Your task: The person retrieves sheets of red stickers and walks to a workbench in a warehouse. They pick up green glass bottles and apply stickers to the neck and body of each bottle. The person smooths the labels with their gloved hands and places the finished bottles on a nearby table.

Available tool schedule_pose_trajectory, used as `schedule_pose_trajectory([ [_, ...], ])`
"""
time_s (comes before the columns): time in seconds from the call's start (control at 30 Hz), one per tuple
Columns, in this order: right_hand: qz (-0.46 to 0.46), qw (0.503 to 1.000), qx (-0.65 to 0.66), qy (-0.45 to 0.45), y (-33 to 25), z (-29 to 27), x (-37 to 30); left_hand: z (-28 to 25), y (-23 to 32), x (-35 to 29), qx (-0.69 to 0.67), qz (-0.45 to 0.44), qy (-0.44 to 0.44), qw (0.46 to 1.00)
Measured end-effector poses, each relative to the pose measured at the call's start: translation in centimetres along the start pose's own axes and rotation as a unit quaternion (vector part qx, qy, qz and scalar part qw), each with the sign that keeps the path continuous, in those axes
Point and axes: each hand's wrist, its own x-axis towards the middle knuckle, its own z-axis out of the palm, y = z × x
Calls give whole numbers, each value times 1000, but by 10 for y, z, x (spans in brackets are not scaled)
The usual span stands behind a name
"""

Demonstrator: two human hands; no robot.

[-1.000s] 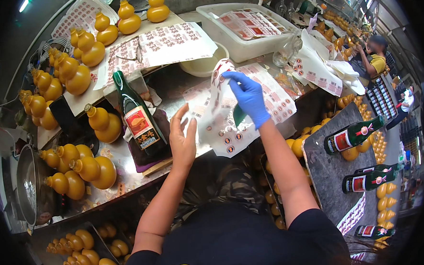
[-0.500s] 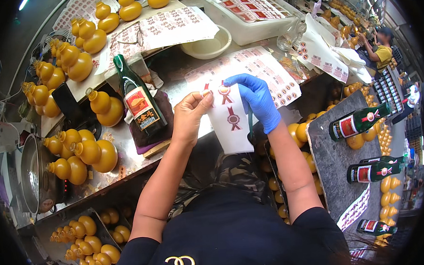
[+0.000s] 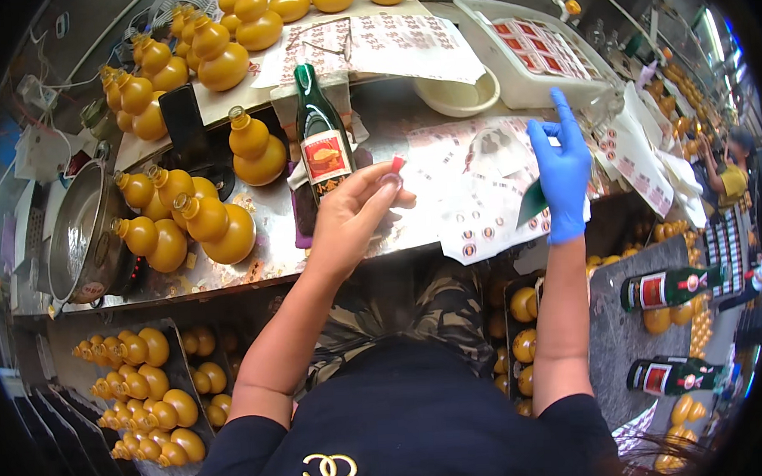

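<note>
My left hand [image 3: 358, 209], bare, pinches a small red sticker [image 3: 397, 163] between thumb and fingertips. Just beyond it a green glass bottle [image 3: 318, 112] with a red and black label leans on a white-topped support, its lower end behind the hand. My right hand [image 3: 562, 164] wears a blue glove; its index finger points away from me while the other fingers curl round a dark green flat piece [image 3: 532, 202], whose exact kind I cannot make out. Beneath the right hand, printed white label sheets [image 3: 468, 246] lie on the metal worktable [image 3: 266, 265].
Amber gourd-shaped bottles [image 3: 217, 225] crowd the left. A metal pan [image 3: 79, 232] sits at the left edge. Farther back are a cream bowl [image 3: 464, 96] and a white plastic tub [image 3: 511, 89]. Labelled green bottles [image 3: 672, 287] lie on a grey board at right, with a person [image 3: 731, 172] beyond.
The hands have moved apart. The white strip of rosette stickers is no longer held between them; a small red sticker stays in my left fingers. The view has shifted, moving the worktable rightward.
</note>
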Motion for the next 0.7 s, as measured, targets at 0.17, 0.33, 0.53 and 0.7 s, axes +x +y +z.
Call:
schedule_pose_trajectory([
  [0.17, -169, 907, 376, -83, -125, -27, -20, -31, 20, -20, 7, 76, 54, 996],
  [0.33, -48, 943, 320, 73, -98, -23, 1, -79, 7, -50, -124, 126, 48, 983],
  [0.53, 164, 954, 149, -203, -22, 2, -103, -93, -31, -57, -248, 101, -41, 963],
  [0.7, 192, 970, 79, -126, -35, -31, -194, -32, -39, -46, -254, -20, -217, 942],
])
